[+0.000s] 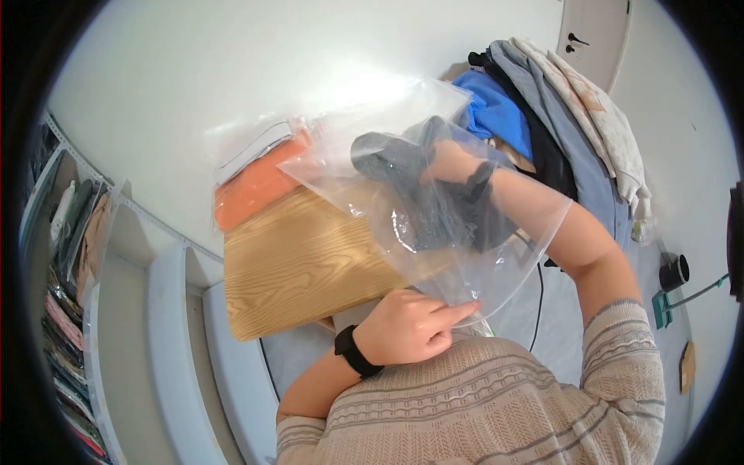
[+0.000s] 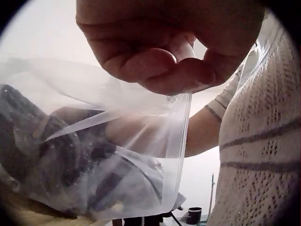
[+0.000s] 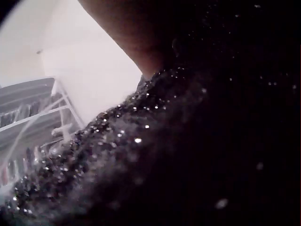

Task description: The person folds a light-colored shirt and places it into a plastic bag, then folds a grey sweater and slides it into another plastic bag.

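A large clear plastic bag [image 1: 496,287] spreads over the table, its mouth toward the person. Inside it lies a dark grey knitted garment [image 1: 387,159], bunched up and flecked with sparkle. My right hand [image 1: 449,163] reaches in through the mouth up to the forearm and grips the garment near its far end; the fingertips are covered by the fabric. At the near rim, my left hand [image 1: 411,325] pinches the bag's edge between thumb and curled fingers, as the left wrist view shows. Glittery dark fabric [image 3: 108,136] fills much of the right wrist view.
Beneath the bag is a wooden table [image 1: 302,263]. An orange packaged garment [image 1: 260,186] lies at its back left. Several clothes, including a blue one [image 1: 496,116], are heaped at the back right. Shelves with folded items [image 1: 77,240] stand at left.
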`<state>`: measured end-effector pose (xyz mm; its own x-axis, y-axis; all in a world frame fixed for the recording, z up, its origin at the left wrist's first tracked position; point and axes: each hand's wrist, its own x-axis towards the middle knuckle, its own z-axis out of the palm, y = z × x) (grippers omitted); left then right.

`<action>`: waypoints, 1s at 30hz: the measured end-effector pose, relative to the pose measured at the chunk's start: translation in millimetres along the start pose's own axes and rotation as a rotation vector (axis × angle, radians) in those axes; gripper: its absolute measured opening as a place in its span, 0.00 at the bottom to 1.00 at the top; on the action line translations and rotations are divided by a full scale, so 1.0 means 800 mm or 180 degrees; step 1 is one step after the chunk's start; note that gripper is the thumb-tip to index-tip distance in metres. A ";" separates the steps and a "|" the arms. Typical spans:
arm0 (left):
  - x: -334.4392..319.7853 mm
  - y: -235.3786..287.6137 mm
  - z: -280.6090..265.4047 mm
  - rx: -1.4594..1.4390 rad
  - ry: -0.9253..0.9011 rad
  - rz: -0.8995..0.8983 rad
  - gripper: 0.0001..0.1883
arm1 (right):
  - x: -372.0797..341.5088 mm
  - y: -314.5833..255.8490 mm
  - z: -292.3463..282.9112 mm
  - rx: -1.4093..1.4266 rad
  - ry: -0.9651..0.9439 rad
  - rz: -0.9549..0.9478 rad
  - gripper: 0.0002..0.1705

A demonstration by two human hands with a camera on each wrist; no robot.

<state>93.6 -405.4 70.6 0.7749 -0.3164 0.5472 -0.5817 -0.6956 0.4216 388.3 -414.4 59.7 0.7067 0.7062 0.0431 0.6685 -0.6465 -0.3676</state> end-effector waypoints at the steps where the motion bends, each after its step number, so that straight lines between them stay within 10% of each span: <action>1: -0.002 -0.002 -0.006 0.0134 0.0042 -0.0116 0.26 | -0.005 -0.007 -0.008 0.0019 -0.0283 -0.0135 0.33; 30: -0.051 -0.005 -0.029 0.0049 -0.0235 -0.1071 0.25 | -0.008 0.009 0.001 0.0469 -0.1185 -0.0406 0.44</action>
<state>58.3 -375.1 63.3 0.9388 -0.1132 0.3252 -0.2872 -0.7783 0.5583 388.1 -423.4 55.7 0.4703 0.8515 -0.2320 0.6858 -0.5181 -0.5112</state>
